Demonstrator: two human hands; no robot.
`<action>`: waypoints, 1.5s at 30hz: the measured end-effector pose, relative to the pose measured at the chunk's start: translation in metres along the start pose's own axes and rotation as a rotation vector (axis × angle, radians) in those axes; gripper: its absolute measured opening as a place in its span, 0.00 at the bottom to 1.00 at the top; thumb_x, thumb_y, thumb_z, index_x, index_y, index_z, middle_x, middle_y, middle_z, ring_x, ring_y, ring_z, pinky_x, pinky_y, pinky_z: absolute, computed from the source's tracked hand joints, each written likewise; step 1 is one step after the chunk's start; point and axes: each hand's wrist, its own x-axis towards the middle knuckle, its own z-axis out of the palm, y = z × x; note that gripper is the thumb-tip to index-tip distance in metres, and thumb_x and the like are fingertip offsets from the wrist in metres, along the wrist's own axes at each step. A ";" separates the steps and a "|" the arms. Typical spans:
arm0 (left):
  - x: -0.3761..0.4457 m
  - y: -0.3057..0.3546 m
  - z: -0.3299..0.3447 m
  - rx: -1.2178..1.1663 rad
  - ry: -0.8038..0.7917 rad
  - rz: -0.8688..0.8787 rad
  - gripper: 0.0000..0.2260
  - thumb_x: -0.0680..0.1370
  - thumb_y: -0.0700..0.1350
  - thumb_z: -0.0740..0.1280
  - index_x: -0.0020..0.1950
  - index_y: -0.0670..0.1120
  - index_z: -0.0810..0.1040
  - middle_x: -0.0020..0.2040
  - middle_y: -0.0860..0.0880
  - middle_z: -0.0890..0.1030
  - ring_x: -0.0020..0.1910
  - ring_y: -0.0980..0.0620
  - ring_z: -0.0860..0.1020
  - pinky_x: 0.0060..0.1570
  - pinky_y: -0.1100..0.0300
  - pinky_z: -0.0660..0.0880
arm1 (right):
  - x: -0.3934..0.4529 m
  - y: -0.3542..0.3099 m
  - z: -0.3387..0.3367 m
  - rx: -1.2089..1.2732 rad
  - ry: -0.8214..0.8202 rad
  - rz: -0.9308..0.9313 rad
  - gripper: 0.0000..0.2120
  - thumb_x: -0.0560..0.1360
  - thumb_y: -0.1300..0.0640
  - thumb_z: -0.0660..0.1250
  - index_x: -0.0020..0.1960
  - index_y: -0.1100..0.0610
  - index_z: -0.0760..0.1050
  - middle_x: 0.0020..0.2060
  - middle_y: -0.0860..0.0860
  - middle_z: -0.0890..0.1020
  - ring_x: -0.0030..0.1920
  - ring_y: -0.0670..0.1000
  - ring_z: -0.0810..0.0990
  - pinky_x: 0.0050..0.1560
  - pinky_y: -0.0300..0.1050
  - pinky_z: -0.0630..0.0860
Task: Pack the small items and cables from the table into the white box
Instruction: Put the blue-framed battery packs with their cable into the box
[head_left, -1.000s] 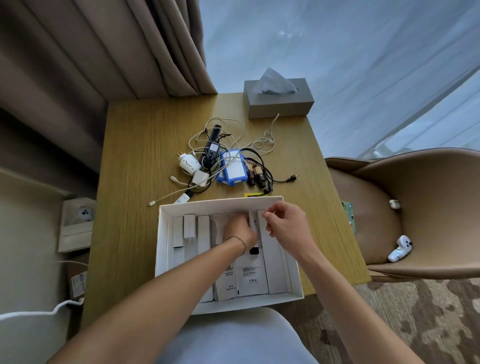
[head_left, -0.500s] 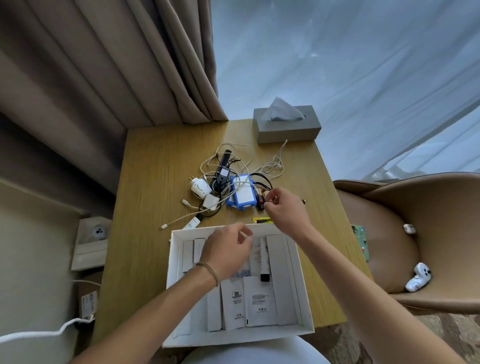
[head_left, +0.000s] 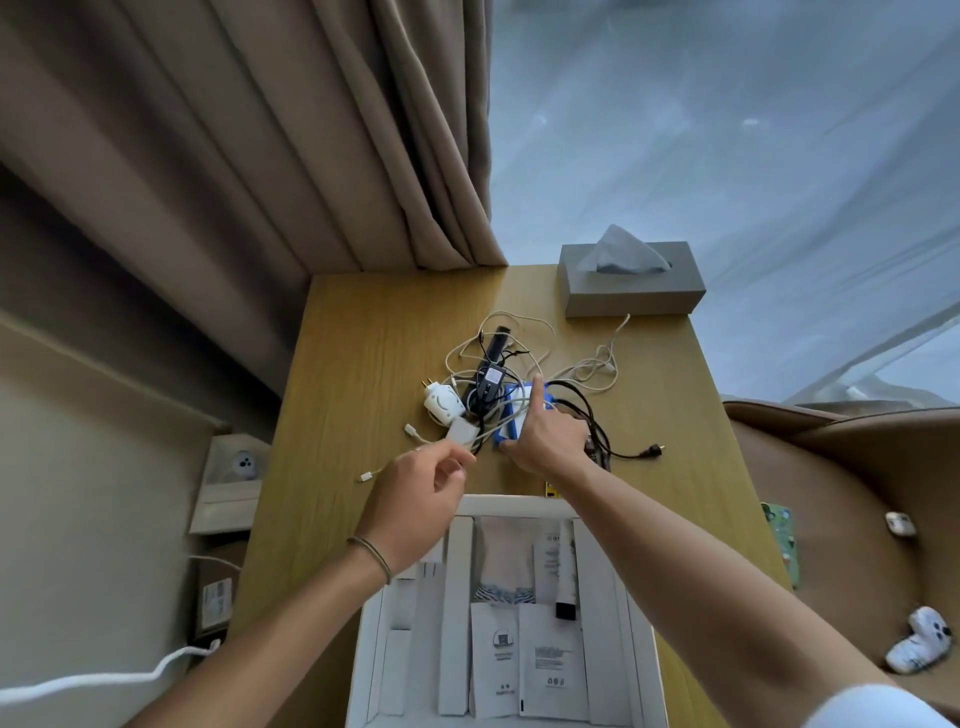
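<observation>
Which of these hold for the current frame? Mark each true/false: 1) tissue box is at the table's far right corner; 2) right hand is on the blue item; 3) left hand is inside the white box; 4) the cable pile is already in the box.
1) True: the tissue box sits at the table's far right corner.
2) True: the right hand rests on the blue item.
3) False: the left hand is over the table, beyond the white box.
4) False: the cable pile lies on the table.
</observation>
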 end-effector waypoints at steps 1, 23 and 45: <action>0.000 -0.001 -0.002 0.002 0.005 -0.003 0.08 0.78 0.43 0.66 0.50 0.55 0.82 0.42 0.58 0.82 0.41 0.60 0.80 0.41 0.58 0.80 | 0.001 -0.001 0.002 0.001 0.017 0.009 0.54 0.74 0.35 0.66 0.80 0.51 0.30 0.33 0.50 0.75 0.29 0.51 0.74 0.27 0.44 0.65; 0.050 0.060 0.048 -1.041 -0.208 -0.541 0.13 0.79 0.47 0.68 0.62 0.45 0.79 0.47 0.46 0.87 0.42 0.49 0.85 0.37 0.54 0.81 | -0.125 0.043 -0.066 0.258 0.435 -0.351 0.47 0.72 0.30 0.60 0.82 0.46 0.43 0.53 0.50 0.83 0.42 0.51 0.81 0.34 0.43 0.73; -0.050 0.009 -0.011 -0.968 -0.448 -0.344 0.22 0.74 0.49 0.73 0.67 0.55 0.72 0.58 0.41 0.81 0.56 0.41 0.83 0.45 0.45 0.82 | -0.182 0.045 -0.071 1.061 -0.357 -0.151 0.09 0.77 0.52 0.72 0.54 0.52 0.76 0.35 0.48 0.86 0.23 0.42 0.67 0.24 0.38 0.64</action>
